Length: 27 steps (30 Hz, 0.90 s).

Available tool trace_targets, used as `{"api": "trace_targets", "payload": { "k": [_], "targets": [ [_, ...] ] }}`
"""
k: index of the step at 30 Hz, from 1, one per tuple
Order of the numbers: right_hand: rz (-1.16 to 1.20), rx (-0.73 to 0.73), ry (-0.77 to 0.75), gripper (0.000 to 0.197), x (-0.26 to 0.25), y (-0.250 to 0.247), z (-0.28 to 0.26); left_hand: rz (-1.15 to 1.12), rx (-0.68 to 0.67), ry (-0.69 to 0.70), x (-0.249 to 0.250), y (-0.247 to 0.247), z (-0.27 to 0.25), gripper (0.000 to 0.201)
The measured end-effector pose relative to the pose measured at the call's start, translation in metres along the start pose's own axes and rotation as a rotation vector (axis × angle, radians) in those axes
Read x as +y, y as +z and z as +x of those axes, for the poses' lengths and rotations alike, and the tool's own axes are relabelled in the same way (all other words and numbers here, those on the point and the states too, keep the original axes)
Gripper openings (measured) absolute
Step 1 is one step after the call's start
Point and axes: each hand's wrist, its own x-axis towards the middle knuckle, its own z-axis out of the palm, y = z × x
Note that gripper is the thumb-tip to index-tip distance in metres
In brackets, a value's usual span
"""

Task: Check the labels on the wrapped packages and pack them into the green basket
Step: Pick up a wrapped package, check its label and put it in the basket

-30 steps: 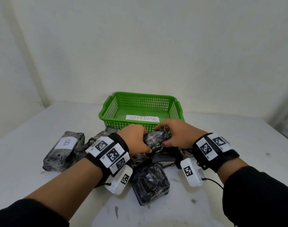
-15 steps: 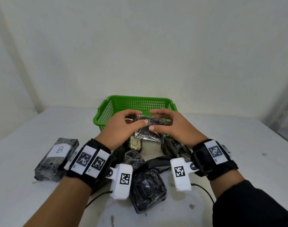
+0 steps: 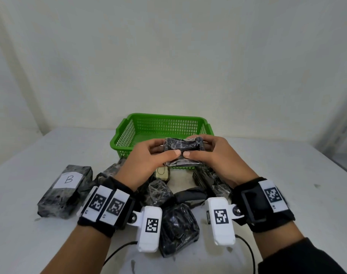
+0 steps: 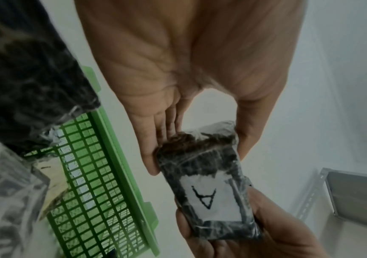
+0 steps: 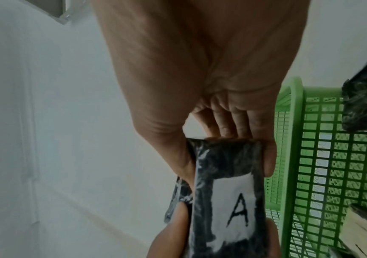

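Hands first: we see the left hand and the right hand sharing one black wrapped package, held up off the table in front of the near rim of the green basket. Each hand grasps an end, thumb on the near face and fingers curled behind the far face. In both wrist views we read a white label on that far face, with a handwritten "A" on it. The basket stands toward the back edge of the table, at its middle; a strip of paper lies on its floor, and we cannot read the writing there. Below the hands, at the middle of the table, more black wrapped packages lie heaped together and touching. A larger one, the package marked B, lies at the left end of the heap, toward the left edge, label up. Another dark bundle sits nearest the front edge, between the two wrist cameras. Both wrists carry black straps with white marker tags.
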Motion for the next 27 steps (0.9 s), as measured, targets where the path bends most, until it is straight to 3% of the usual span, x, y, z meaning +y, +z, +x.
{"api": "trace_targets", "payload": {
  "k": [4, 11, 14, 16, 17, 21, 24, 27],
  "targets": [
    [0.002, 0.015, 0.005, 0.046, 0.004, 0.006, 0.000, 0.071, 0.025, 0.008, 0.004, 0.000, -0.002, 0.043],
    [0.020, 0.040, 0.011, 0.043, -0.001, 0.006, -0.003, 0.040, -0.074, 0.006, 0.009, -0.003, -0.005, 0.031],
    [0.018, -0.011, 0.033, 0.057, 0.001, 0.006, 0.000, -0.007, -0.044, 0.013, 0.009, -0.007, -0.001, 0.054],
    [0.009, -0.006, 0.030, 0.055, 0.001, 0.005, 0.002, -0.051, -0.063, -0.010, 0.007, -0.007, 0.000, 0.076],
    [-0.010, 0.012, 0.021, 0.051, 0.000, 0.003, 0.003, -0.068, -0.087, -0.017, 0.007, -0.006, 0.000, 0.078],
    [-0.021, 0.022, -0.005, 0.053, -0.001, 0.005, 0.003, -0.049, -0.112, -0.003, 0.009, -0.004, -0.001, 0.056],
    [0.010, 0.012, 0.000, 0.068, -0.003, 0.008, 0.001, -0.003, -0.129, 0.006, 0.011, -0.006, -0.001, 0.054],
    [0.016, 0.034, -0.038, 0.066, -0.009, 0.009, -0.003, -0.024, -0.167, 0.002, 0.012, -0.006, -0.005, 0.057]
  ]
}}
